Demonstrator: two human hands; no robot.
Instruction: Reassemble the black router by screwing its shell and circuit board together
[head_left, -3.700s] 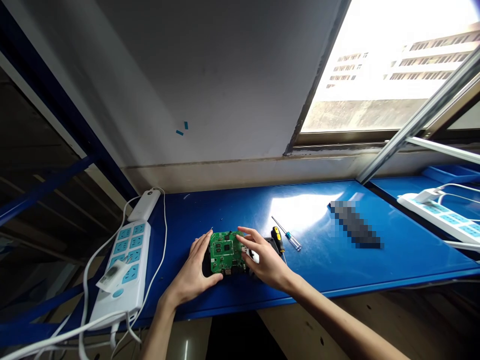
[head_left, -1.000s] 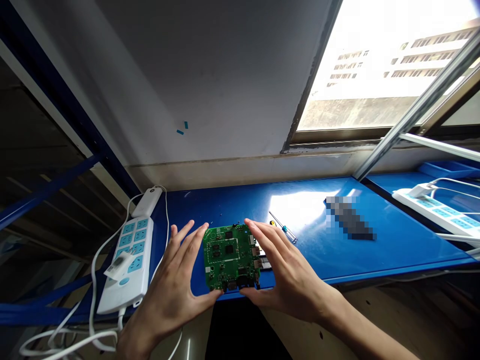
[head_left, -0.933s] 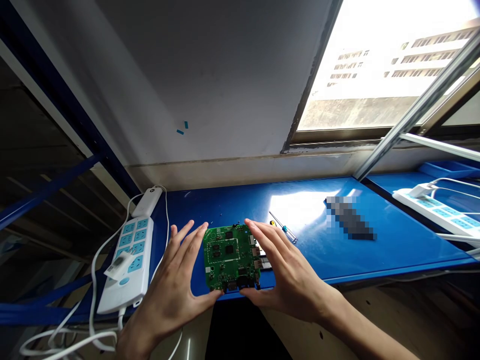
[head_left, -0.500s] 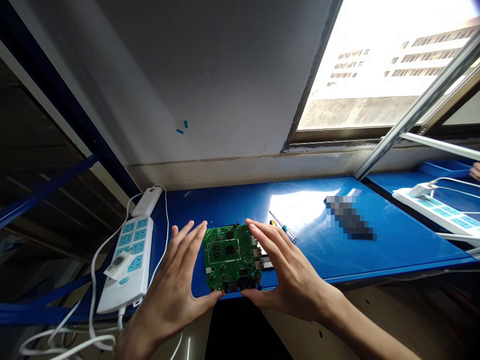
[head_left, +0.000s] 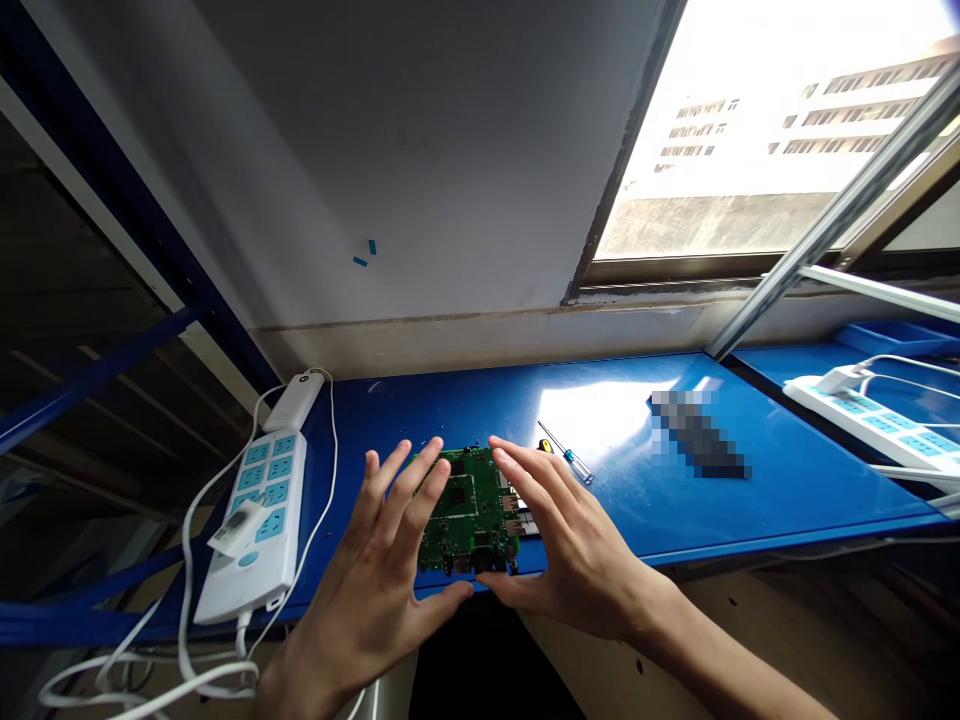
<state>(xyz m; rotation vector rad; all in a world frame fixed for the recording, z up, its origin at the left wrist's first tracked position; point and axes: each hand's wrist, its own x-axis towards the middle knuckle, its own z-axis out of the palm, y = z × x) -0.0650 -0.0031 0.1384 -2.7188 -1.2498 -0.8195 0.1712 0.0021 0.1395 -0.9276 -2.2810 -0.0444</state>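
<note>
A green circuit board (head_left: pixel 478 510) with black chips and metal ports on its right edge is held just above the front edge of the blue table (head_left: pixel 750 500). My left hand (head_left: pixel 379 585) lies over the board's left part, fingers stretched out, thumb under the near edge. My right hand (head_left: pixel 574 550) grips the board's right side, fingers straight, thumb at the near edge. Both hands carry the board between them.
A white power strip with blue sockets (head_left: pixel 255 515) and white cables lies at the table's left end. A blue-handled screwdriver (head_left: pixel 570 459) lies right of the board, beside a yellow handle tip (head_left: pixel 544 446). Further right are a blurred dark object (head_left: pixel 697 435) and a second power strip (head_left: pixel 870 420).
The board was lifted off the table toward me earlier. In the last half second my left hand slid right over the board's left part; the right hand barely moved.
</note>
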